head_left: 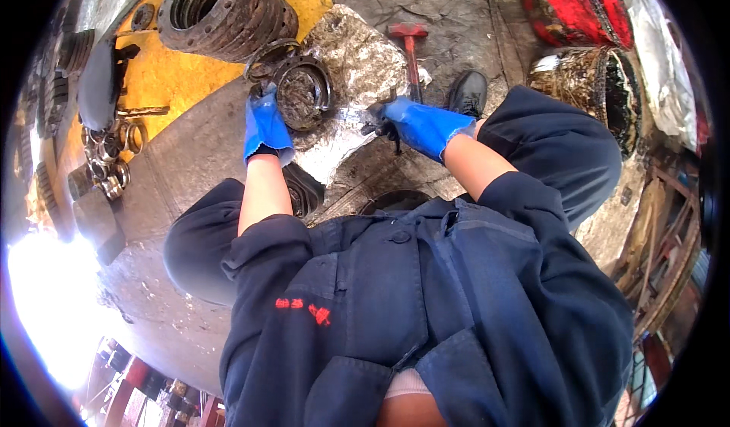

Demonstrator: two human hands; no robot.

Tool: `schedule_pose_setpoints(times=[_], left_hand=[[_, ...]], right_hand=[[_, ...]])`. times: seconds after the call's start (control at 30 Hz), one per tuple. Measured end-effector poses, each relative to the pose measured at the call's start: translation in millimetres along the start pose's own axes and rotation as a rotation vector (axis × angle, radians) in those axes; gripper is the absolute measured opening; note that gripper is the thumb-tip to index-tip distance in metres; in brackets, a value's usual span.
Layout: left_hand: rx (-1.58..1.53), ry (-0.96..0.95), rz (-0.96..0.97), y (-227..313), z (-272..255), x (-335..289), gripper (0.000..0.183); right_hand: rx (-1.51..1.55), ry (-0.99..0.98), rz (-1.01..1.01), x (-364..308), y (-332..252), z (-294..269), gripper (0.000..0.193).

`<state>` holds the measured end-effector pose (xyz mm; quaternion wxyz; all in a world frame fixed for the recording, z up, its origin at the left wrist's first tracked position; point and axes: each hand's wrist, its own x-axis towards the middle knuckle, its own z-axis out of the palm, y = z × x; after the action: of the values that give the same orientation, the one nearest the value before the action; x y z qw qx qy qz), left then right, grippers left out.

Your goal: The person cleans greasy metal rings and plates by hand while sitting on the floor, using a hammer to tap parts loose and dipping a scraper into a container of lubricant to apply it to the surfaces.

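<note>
I squat with both hands in blue gloves over a silvery, crumpled sheet (357, 47). A round dark metal ring (328, 91) with a raised rim lies at the sheet's left side. At its left edge, my left hand (266, 120) has its grimy fingers closed on the rim. My right hand (414, 123) is to the right of the ring, apart from it. Its fingers are closed round a small dark object (384, 117) whose kind I cannot make out. Just beyond that hand lies a hammer (411, 50) with a red head.
Rusty flanged rings (228, 24) are stacked on a yellow plate (171, 69) at the far left, beside another thin ring (270, 50). Shiny bearing-like parts (106, 153) lie left. At the right are a red bucket (574, 9) and a grease-stained drum (578, 85).
</note>
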<state>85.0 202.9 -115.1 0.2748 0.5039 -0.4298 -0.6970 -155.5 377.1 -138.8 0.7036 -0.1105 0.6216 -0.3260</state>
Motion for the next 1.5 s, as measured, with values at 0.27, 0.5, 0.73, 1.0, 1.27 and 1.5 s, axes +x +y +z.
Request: schedule_pose_setpoints(times=[0.27, 0.5, 0.73, 1.0, 1.27, 1.5], left_hand=[[-0.012, 0.013, 0.005, -13.3, 2.3, 2.4, 0.041], [-0.009, 0.023, 0.023, -19.9, -1.1, 4.7, 0.041], [-0.009, 0.049, 0.046, -31.7, -24.6, 3.5, 0.041], [0.25, 0.007, 0.176, -7.0, 2.8, -29.9, 0.032], [1.145, -0.057, 0.722, -6.8, 2.8, -28.0, 0.035], [-0.102, -0.097, 0.049, -8.2, 25.2, -35.2, 0.038]], right_hand=[[0.348, 0.04, 0.353, 17.2, 21.5, 21.3, 0.024], [0.397, 0.05, 0.336, 13.9, 26.0, 31.1, 0.018], [0.551, 0.063, 0.468, -11.9, 5.3, 59.5, 0.019], [0.992, -0.068, 0.429, -2.8, 21.4, 45.7, 0.017], [1.026, -0.262, -0.024, -108.1, -109.0, -48.0, 0.015], [0.713, -0.018, -0.712, -381.0, -177.8, -153.5, 0.019]])
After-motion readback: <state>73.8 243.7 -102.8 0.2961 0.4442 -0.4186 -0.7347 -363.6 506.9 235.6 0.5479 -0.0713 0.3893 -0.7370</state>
